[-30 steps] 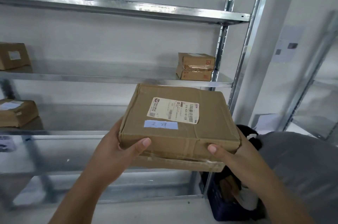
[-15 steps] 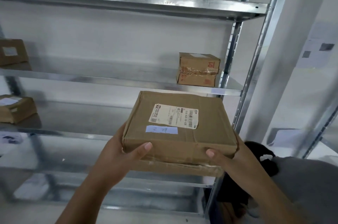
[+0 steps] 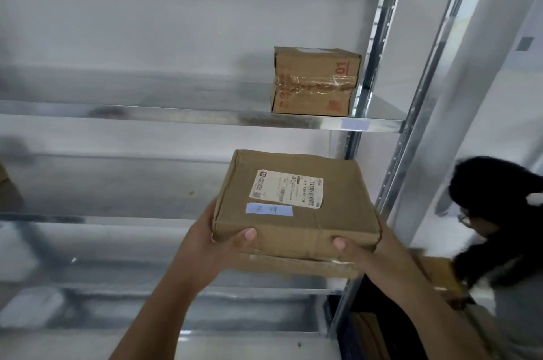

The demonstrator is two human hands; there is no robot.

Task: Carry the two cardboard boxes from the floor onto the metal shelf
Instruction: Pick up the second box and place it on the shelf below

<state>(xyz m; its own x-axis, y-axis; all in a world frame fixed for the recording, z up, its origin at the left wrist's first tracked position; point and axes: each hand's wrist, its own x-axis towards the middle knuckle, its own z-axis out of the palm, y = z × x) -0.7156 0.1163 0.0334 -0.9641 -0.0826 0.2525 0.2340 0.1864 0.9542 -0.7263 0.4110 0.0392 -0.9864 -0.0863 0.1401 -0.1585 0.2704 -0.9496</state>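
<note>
I hold a flat cardboard box with a white shipping label and a blue note, lying on top of a second, thinner cardboard box. My left hand grips the stack's near left corner and my right hand the near right corner, thumbs on the front face. The stack hangs in front of the metal shelf, below its middle board. A taped cardboard box with red print stands on that board at the right end.
Shelf uprights rise just right of the stack. A person with dark hair bends down at the right, beyond the uprights. Part of another box shows at the left edge on a lower board.
I have come closer to the shelf and the view has tilted up. The held stack stays in both hands, and the taped box on the middle board looks larger.
</note>
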